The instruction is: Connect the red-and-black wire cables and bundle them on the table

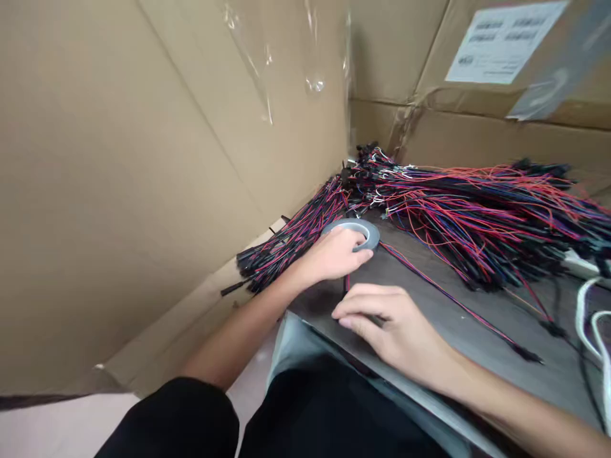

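My left hand [340,253] is closed on a grey roll of tape [372,233], its fingers curled over the near rim into the ring. Just below and to the right, my right hand [396,321] is pinched shut at the table's near edge. A short piece of red and black wire [347,281] runs down from under the tape roll into its fingertips; the end is hidden by the fingers. From beside the roll, a thin red and blue wire lead [443,291] stretches right across the table to a black connector [527,353].
A large heap of red, blue and black wire leads [477,216] lies at the back right. Another bundle [296,242] lies along the left cardboard wall [167,159]. Cardboard boxes [477,133] stand behind the grey tabletop [458,343]. White cables [585,312] loop at the right edge.
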A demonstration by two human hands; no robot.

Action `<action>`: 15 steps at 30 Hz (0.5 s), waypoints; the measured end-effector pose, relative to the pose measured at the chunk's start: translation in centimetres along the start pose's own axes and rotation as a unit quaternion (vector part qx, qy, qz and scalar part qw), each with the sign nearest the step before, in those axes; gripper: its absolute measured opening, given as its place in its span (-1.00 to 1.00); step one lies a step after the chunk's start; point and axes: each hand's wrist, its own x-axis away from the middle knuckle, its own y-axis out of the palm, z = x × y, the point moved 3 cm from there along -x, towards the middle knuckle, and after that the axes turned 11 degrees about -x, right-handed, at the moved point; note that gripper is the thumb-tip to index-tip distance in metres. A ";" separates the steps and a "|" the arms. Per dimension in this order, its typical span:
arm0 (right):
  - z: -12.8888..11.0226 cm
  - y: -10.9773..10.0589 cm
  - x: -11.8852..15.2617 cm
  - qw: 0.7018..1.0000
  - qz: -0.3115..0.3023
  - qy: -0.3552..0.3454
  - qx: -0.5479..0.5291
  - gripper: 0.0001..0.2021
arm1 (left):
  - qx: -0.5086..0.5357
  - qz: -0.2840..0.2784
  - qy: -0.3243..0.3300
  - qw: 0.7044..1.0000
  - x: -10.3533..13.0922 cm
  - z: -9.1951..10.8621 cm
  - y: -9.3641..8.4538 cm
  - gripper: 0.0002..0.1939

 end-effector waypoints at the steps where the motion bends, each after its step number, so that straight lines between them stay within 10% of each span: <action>1: 0.4 0.6 0.1 1.000 -0.012 0.022 -0.001 -0.83 | -0.005 -0.007 -0.001 1.000 0.2 -0.1 0.2 -0.74; 15: 2.9 4.3 1.7 0.984 -0.097 0.088 0.123 -0.45 | -0.048 0.016 -0.002 0.999 0.8 -0.3 1.3 -0.69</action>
